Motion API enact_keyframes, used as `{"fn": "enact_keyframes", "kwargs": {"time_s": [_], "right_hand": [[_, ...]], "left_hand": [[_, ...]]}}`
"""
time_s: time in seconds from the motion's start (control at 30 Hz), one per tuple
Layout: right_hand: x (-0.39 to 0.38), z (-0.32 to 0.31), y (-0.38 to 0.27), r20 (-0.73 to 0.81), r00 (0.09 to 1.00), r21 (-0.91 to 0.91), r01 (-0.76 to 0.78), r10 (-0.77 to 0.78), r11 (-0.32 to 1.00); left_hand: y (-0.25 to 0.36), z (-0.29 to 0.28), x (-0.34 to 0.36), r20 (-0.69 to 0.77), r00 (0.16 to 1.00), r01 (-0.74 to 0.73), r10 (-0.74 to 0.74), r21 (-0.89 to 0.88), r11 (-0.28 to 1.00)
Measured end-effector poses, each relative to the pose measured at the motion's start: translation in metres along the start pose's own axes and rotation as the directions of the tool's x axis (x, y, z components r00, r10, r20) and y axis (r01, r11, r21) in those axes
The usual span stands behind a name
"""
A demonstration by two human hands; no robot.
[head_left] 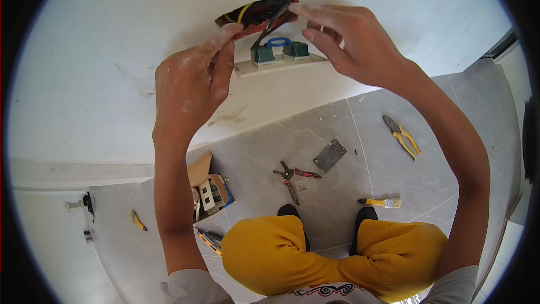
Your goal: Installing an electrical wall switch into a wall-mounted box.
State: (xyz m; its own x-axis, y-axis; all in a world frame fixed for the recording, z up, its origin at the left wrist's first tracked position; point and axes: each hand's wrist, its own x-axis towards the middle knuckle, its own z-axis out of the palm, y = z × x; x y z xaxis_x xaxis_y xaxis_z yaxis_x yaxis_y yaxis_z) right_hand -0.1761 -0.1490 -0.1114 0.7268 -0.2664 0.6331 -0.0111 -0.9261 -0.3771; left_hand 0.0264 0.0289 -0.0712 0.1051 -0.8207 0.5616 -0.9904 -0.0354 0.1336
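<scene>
A recessed wall box (264, 10) with a dark inside and reddish edges sits in the white wall. A yellow strip (243, 13) crosses its left part. Black wires (262, 36) run from it down to the back of a pale faceplate (284, 65) with green terminal blocks (296, 50) and a blue wire loop (278, 41). With its index fingertip at the box's lower left edge, my left hand (191, 81) holds nothing visible; its thumb is slightly apart. My right hand (360, 42) stretches its index finger to the box's right end beside the black wires, thumb apart.
On the grey tiled floor lie wire strippers (288, 179), a dark rectangular slab (330, 155), yellow-handled pliers (402, 137) and a paintbrush (382, 202). A cardboard box (201, 169) with faceplates stands left of my knees. A yellow-handled tool (138, 220) lies farther left.
</scene>
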Motion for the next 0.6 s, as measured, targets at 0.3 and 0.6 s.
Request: {"fn": "enact_keyframes", "kwargs": {"time_s": [0.3,0.6], "right_hand": [[0.013,0.002,-0.006,0.232,0.972,-0.305,0.044,0.029,0.951],[0.022,-0.009,-0.007,0.342,0.929,-0.319,-0.024,0.139,0.948]], "left_hand": [[0.021,-0.015,0.016,0.327,0.937,0.057,-0.126,0.210,0.976],[0.026,-0.024,0.035,0.557,0.782,0.161,-0.277,0.249,0.955]]}}
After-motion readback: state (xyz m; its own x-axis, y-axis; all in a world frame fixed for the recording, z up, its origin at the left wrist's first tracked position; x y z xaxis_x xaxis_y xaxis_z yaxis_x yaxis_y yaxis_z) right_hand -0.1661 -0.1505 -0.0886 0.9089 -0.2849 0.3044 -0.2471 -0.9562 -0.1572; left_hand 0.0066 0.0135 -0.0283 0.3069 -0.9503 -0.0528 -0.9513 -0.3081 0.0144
